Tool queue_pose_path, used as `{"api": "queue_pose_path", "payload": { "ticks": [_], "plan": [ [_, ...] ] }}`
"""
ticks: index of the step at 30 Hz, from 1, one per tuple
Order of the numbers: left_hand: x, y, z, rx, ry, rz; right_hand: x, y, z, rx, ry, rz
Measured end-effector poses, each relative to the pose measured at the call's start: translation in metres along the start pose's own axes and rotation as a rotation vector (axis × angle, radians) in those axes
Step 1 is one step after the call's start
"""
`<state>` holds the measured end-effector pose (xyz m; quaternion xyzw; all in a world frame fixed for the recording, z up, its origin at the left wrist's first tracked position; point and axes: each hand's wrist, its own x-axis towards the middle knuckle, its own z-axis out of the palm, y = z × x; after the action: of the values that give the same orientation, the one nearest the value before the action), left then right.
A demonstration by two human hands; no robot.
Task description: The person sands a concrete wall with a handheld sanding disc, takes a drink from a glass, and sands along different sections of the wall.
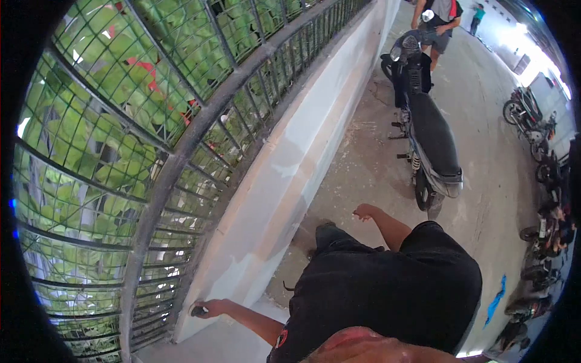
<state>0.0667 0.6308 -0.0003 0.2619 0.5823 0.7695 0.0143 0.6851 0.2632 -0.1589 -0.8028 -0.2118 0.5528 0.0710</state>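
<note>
My left hand (pixel 213 307) is closed around a small dark, rounded object (pixel 198 311) at the top of the low painted wall (pixel 266 199). What kind of object it is I cannot tell, since it is small and partly covered by the fingers. My right hand (pixel 365 212) hangs in front of my body, over the concrete floor, its fingers loosely bent and apart with nothing visible in them. The wall has white and pale pinkish patches.
Black metal railing (pixel 175 157) with wire mesh tops the wall, leafy plants (pixel 103 133) behind it. Ahead stands a parked black motorbike (pixel 428 124), with a person (pixel 437 27) beyond it. More motorbikes (pixel 532 121) line the right side; a blue strip (pixel 496 299) lies on the floor (pixel 363 163).
</note>
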Motion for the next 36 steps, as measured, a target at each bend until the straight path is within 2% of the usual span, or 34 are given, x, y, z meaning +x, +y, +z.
{"api": "queue_pose_path", "payload": {
  "ticks": [3,5,6,8,10,11,12,13,14,17,18,20,21,24,26,28,29,30,32,33,34,36],
  "plan": [
    [0.001,0.023,0.002,0.022,0.066,-0.030,-0.015,-0.013,-0.003,0.014,-0.010,0.041],
    [0.022,0.029,0.006,-0.033,0.159,0.008,-0.020,-0.025,-0.006,0.030,-0.018,0.070],
    [0.030,0.042,0.001,0.086,0.184,0.076,-0.016,-0.024,-0.011,0.028,-0.011,0.075],
    [0.068,0.005,-0.017,0.188,0.176,0.116,-0.003,-0.014,-0.015,-0.652,-0.031,-0.410],
    [0.068,0.024,-0.016,0.118,0.147,0.062,-0.003,-0.014,-0.020,-0.525,-0.007,-0.340],
    [0.066,0.017,-0.015,0.092,0.106,0.137,-0.005,-0.015,-0.022,-0.413,0.014,-0.292],
    [0.059,0.014,-0.008,0.083,0.079,0.125,-0.009,-0.015,-0.026,-0.393,0.026,-0.271],
    [0.051,0.012,-0.002,0.078,0.143,0.089,-0.011,-0.016,-0.028,-0.232,0.031,-0.153],
    [0.049,0.009,0.000,0.075,0.124,0.083,-0.015,-0.017,-0.026,-0.074,0.031,-0.037],
    [0.036,0.000,0.006,0.072,0.145,0.075,-0.042,-0.030,-0.030,-0.043,0.031,0.073],
    [0.028,-0.004,0.012,0.067,0.155,0.067,-0.042,-0.023,-0.034,-0.036,0.046,0.080],
    [0.016,-0.008,0.019,0.058,0.174,0.058,-0.033,-0.006,-0.032,-0.148,0.037,-0.072],
    [0.016,-0.010,0.023,0.054,0.185,0.062,-0.054,-0.016,-0.036,-0.003,0.064,0.017],
    [0.049,-0.012,0.010,0.064,0.236,0.114,-0.004,0.035,-0.016,0.036,0.081,-0.014],
    [0.068,-0.006,0.001,0.077,0.271,0.139,-0.028,0.028,-0.007,0.013,0.050,-0.009],
    [0.074,0.006,0.001,0.125,0.322,0.023,-0.046,0.020,-0.005,-0.024,0.032,0.005],
    [0.110,-0.040,-0.008,0.315,0.331,-0.171,-0.050,0.016,-0.005,0.030,0.018,0.061],
    [0.106,-0.040,-0.006,0.322,0.344,-0.183,-0.053,0.014,-0.004,0.086,0.004,0.115],
    [0.107,-0.029,0.006,0.476,0.518,-0.133,-0.033,0.028,-0.001,0.060,-0.015,0.052],
    [0.114,-0.058,0.007,0.540,0.498,-0.127,-0.035,0.027,0.000,0.120,0.056,0.045],
    [0.101,-0.046,0.006,0.539,0.503,-0.124,-0.036,0.024,0.002,0.183,0.125,0.039],
    [0.047,0.017,0.008,0.169,0.214,0.041,-0.034,0.017,-0.007,0.080,0.069,0.010]
  ]
}}
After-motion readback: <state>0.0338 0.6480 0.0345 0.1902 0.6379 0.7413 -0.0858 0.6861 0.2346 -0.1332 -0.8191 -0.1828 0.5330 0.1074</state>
